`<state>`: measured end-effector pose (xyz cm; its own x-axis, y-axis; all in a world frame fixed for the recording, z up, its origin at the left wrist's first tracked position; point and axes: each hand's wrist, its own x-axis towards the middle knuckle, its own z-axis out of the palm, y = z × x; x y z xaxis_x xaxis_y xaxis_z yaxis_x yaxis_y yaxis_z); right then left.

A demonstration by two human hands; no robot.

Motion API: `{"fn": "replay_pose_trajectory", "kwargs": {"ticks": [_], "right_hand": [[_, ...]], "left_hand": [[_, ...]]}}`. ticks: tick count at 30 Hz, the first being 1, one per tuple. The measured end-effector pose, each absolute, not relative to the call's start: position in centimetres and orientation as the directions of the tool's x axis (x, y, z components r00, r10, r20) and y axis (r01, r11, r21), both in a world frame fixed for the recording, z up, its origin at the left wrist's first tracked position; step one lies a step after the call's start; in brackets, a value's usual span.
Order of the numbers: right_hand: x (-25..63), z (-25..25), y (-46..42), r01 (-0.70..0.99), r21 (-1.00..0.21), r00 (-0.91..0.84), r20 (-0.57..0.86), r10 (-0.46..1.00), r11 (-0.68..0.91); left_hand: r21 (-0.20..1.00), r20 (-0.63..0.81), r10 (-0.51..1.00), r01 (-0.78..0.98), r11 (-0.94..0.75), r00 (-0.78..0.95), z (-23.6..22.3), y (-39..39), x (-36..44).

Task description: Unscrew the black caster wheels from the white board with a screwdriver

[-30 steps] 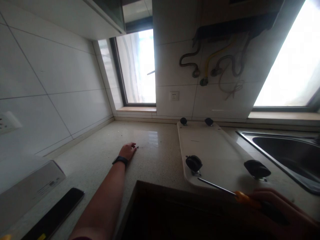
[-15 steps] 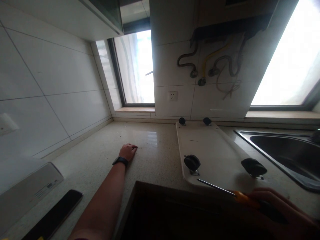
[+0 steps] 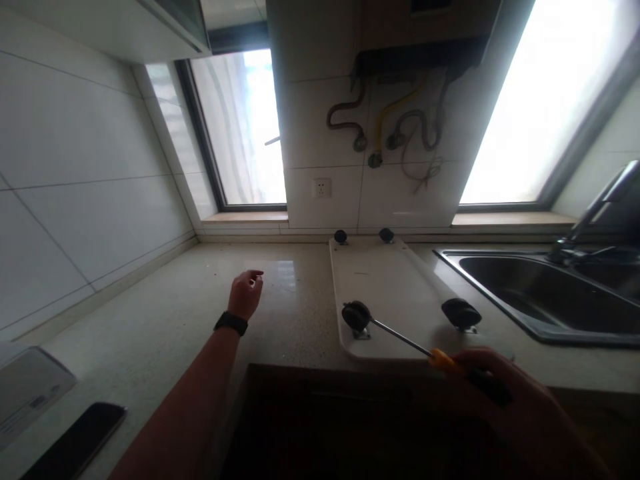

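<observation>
My right hand (image 3: 493, 377) is closed round the orange and black handle of a screwdriver (image 3: 403, 338). Its metal shaft points left, and the tip overlaps the near-left caster (image 3: 357, 315) in view; contact I cannot tell. That caster is fixed on a white board (image 3: 395, 287) lying on the counter, along with the near-right caster (image 3: 460, 313) and others at the far end. My left hand (image 3: 245, 295), with a black watch on the wrist, is over the counter left of the board. Its fingers are curled together; whatever is between them is too small to name.
A stainless sink (image 3: 530, 293) with a faucet (image 3: 590, 213) lies to the right. A dark phone (image 3: 75, 440) and a pale box (image 3: 33, 393) rest at the lower left. The dark opening (image 3: 320, 427) below the counter edge is in front of me. Pipes (image 3: 345, 123) hang on the wall.
My left hand has lifted slightly from the counter, fingers curled. My right hand has brought the screwdriver up and over the board, its tip now at the near-left caster. The view has turned right.
</observation>
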<state>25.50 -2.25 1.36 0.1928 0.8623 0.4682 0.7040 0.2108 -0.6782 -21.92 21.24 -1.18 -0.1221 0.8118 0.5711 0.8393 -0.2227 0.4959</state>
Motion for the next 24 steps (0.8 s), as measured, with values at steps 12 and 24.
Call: {"fn": "replay_pose_trajectory", "kwargs": {"ticks": [12,24], "right_hand": [[26.4,1.9,-2.9,0.535,-0.835,0.291,0.325,0.900,0.129],[26.0,2.1,-3.1,0.329,-0.938,0.257,0.197,0.946,0.106]], "left_hand": [[0.660,0.474,0.754,0.383,-0.646,0.455,3.3,11.4,-6.2],[0.858,0.310,0.843,0.253,-0.447,0.439,2.5,10.9,-5.8]]}}
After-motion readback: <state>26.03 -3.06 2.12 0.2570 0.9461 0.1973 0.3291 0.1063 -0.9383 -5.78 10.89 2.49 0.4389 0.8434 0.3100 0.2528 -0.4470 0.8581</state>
